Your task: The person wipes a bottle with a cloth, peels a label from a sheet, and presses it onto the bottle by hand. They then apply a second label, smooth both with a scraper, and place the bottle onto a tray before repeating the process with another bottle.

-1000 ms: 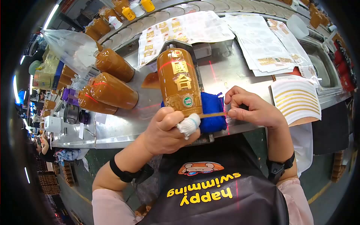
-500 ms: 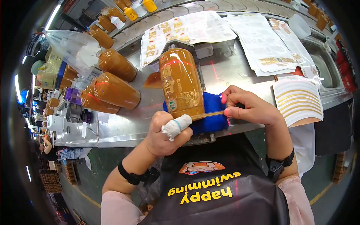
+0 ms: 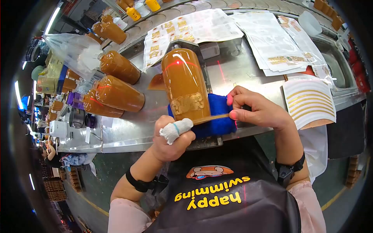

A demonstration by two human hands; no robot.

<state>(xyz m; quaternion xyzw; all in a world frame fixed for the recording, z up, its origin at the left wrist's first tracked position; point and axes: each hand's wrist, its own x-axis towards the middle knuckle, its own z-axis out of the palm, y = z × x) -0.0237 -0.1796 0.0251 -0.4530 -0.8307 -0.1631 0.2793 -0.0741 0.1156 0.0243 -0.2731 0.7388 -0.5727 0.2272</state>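
Note:
A glossy brown bottle (image 3: 185, 83) with raised gold decoration lies in a metal holder, its neck pointing away from me. My left hand (image 3: 171, 141) is closed at the bottle's base, one finger wrapped in white cloth (image 3: 176, 130). Some of its fingertips are hidden. A thin gold strip (image 3: 213, 117) stretches from the base to my right hand (image 3: 256, 110), which pinches the strip's free end between thumb and finger. Beneath the strip and beside the bottle is a blue cloth (image 3: 219, 106).
More brown bottles (image 3: 120, 94) stand at left near a clear plastic bag (image 3: 74, 52). Printed decal sheets (image 3: 194, 27) and a paper stack (image 3: 268, 42) cover the back. Right of my hand lies a white sheet of curved gold strips (image 3: 309, 103), with a sink (image 3: 338, 66) beyond.
The bottle has turned about its length: the lettering and green round mark have gone from view, and a gold ornament shows near the base. My left hand has shifted slightly left.

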